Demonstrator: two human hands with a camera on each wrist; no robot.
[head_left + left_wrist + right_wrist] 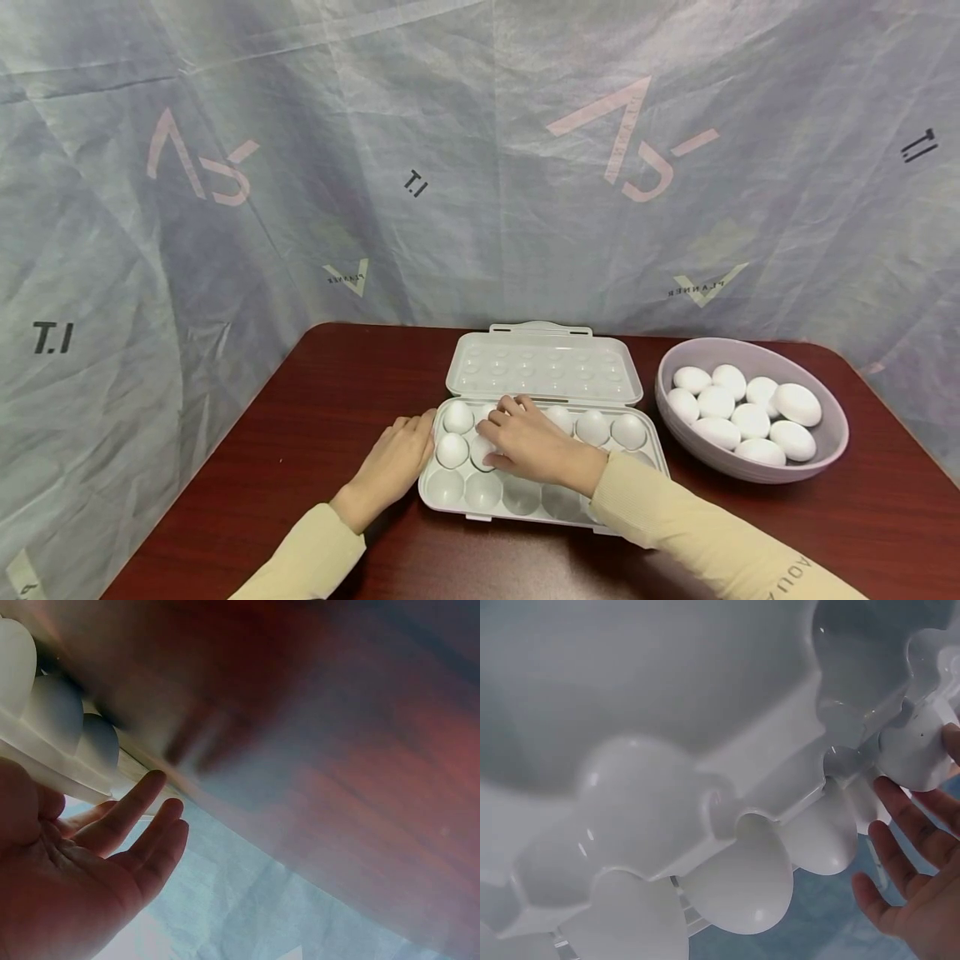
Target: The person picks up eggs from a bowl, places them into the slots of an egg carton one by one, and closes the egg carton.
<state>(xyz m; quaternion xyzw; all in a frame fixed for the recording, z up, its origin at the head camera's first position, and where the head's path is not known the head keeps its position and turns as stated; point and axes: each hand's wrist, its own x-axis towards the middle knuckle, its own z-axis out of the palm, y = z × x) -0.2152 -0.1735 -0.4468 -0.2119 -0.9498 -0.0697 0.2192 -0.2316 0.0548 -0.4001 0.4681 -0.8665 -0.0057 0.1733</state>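
Observation:
A white plastic egg holder (540, 518) lies opened on the table, its hinged lid (543, 371) folded back. White eggs (592, 427) line its back row, partly hidden by my right hand, and another egg (452, 451) sits leftmost in the middle row. My right hand (528, 442) pinches an egg (915, 754) between thumb and fingers, at the second cup of the middle row. At the holder's left end rests my left hand (397, 458); the left wrist view shows its fingers (120, 814) fairly straight beside the rim.
Right of the holder stands a lilac-grey bowl (832, 450) with several white eggs. Front-row cups (446, 490) at the holder's left show bare. The dark red wooden table (337, 375) meets a printed grey fabric sheet (450, 167) behind.

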